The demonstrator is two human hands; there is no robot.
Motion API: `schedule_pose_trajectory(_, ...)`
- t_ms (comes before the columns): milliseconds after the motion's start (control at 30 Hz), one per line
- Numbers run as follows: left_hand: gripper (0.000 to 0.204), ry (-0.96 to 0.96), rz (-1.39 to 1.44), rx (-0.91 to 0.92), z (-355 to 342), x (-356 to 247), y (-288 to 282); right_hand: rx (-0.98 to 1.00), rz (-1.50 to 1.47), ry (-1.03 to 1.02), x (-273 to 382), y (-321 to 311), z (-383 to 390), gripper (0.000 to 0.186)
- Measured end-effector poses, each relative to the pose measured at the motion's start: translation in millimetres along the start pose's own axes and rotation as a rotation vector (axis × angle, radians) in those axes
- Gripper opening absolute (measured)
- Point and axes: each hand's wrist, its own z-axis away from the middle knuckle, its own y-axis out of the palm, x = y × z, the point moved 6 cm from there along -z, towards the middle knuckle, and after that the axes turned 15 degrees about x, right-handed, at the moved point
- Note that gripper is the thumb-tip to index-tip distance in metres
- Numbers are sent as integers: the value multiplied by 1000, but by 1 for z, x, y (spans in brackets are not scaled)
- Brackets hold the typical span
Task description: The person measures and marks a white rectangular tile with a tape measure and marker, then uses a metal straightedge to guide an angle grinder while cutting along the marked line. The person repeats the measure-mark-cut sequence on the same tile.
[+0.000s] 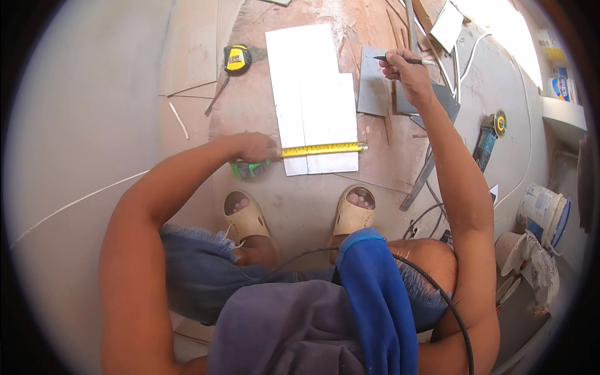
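I squat over a white tile (pixel 312 94) lying on the dusty floor. My left hand (pixel 255 149) grips a green tape measure (pixel 249 169) at the tile's left edge. Its yellow blade (pixel 324 149) stretches right across the tile's near end. My right hand (pixel 405 70) is raised beyond the tile's right side and holds a dark pen (pixel 400 60), tip pointing left, above a grey tile piece (pixel 374 81). My feet in beige sandals (pixel 354 212) stand just below the tile.
A second yellow tape measure (pixel 238 58) lies up left of the tile. An angle grinder (pixel 489 139) rests at the right, with cables, a metal bar (pixel 420 181), a white bucket (pixel 542 209) and crumpled bags (pixel 537 259) nearby. Thin wood strips lie by the grey pieces.
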Motion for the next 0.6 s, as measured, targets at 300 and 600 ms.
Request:
schedule_pose_trajectory(300, 56, 30, 14, 135, -8, 0, 68, 45, 47, 92, -9, 12, 33, 29)
schedule_pose_trajectory(600, 56, 26, 2, 154, -12, 3, 67, 67, 83, 92, -3, 15, 55, 32)
